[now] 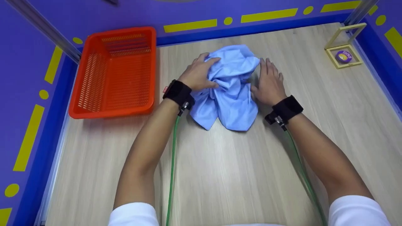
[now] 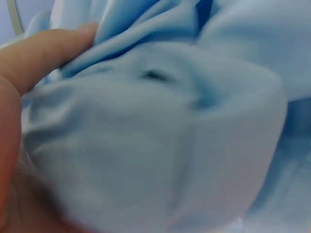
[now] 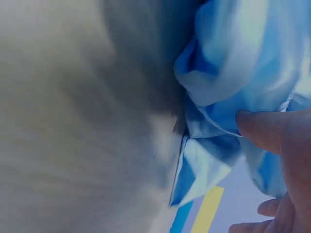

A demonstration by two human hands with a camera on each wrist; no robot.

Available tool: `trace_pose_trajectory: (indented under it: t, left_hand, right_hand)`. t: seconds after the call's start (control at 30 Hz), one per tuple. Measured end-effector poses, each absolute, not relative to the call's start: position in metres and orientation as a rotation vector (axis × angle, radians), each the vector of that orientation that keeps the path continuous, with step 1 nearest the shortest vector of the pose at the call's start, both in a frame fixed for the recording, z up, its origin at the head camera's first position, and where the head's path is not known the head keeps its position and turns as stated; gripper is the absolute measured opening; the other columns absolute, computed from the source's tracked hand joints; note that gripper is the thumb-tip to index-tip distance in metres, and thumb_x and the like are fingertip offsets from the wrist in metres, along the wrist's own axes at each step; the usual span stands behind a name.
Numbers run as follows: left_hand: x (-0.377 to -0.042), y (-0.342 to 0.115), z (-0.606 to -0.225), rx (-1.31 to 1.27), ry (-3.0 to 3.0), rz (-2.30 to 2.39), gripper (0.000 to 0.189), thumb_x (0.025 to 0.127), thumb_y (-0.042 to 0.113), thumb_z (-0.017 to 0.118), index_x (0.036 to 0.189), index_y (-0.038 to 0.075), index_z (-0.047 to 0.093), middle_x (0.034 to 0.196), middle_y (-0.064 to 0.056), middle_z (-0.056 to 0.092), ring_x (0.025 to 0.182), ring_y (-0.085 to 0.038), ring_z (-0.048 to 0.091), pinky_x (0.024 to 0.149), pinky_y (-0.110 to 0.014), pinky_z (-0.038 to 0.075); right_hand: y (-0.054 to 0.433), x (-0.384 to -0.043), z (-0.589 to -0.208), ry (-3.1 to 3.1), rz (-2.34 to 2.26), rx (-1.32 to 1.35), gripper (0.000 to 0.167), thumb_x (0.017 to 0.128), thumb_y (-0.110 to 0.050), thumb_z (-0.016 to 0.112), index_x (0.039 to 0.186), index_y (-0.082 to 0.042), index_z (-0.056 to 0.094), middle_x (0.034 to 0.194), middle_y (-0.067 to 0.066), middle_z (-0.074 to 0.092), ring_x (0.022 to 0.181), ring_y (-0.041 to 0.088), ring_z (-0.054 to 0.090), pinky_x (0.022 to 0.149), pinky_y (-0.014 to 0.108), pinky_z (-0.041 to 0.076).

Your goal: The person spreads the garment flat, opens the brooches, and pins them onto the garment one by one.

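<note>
A crumpled light blue cloth [image 1: 234, 75] lies bunched on the table, with two loose flaps spreading toward the near side. On its left, my left hand [image 1: 198, 72] grips the bundle, thumb and fingers curled around its folds; some of the fingers are hidden by the fabric. The left wrist view is mostly filled by the blue cloth [image 2: 146, 136], with a finger lying across a fold. My right hand [image 1: 270, 82] is at the cloth's right edge, fingers straight and pointing away from me. Its thumb lies against the blue fabric [image 3: 228, 73] in the right wrist view.
An orange plastic basket [image 1: 151, 94] stands at the left. At the far right, a small hinged wooden frame box [image 1: 338, 65] is open, with a round purple tin [image 1: 344, 56] in it. Blue walls [image 1: 194, 15] border the wooden table [image 1: 213, 175]. Green cables [image 1: 172, 169] trail from both wrists.
</note>
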State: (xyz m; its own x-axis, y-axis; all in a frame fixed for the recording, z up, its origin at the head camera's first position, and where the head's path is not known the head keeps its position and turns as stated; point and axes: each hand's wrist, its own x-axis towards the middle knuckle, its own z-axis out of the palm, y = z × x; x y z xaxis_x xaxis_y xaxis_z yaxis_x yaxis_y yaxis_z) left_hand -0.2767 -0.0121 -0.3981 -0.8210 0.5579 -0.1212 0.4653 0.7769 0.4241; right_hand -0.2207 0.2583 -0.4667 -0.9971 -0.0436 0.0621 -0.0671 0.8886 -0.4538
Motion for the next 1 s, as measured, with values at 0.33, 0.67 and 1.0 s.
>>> trace_pose_trajectory:
  t: [0.33, 0.67, 1.0]
  left_hand:
    - [-0.282, -0.044, -0.408, 0.656, 2.712, 0.676, 0.109, 0.082, 0.058, 0.076, 0.162, 0.015, 0.017, 0.164, -0.02, 0.017, 0.145, -0.036, 0.032, 0.117, -0.047, 0.027]
    - [-0.269, -0.016, -0.414, 0.785, 2.646, 0.711, 0.103, 0.087, 0.048, 0.075, 0.163, 0.018, 0.013, 0.163, -0.015, 0.021, 0.144, -0.03, 0.033, 0.116, -0.042, 0.029]
    - [-0.258, 0.012, -0.416, 1.003, 2.542, 0.843, 0.123, 0.074, 0.029, 0.091, 0.163, 0.028, 0.006, 0.167, -0.013, 0.006, 0.146, -0.03, 0.029, 0.114, -0.04, 0.034]
  right_hand:
    - [0.275, -0.217, -0.468, -3.022, 0.711, 0.023, 0.095, 0.092, -0.028, 0.069, 0.16, -0.001, 0.009, 0.163, 0.029, 0.008, 0.15, 0.046, 0.009, 0.113, 0.071, 0.01]
    - [0.266, -0.219, -0.465, -2.998, 0.728, 0.057, 0.092, 0.092, -0.027, 0.068, 0.16, -0.001, 0.012, 0.164, 0.027, 0.011, 0.15, 0.045, 0.012, 0.113, 0.07, 0.012]
    - [0.252, -0.209, -0.442, -2.962, 0.694, 0.234, 0.093, 0.083, -0.007, 0.068, 0.16, -0.004, 0.016, 0.164, 0.028, 0.009, 0.15, 0.045, 0.009, 0.113, 0.072, 0.007]
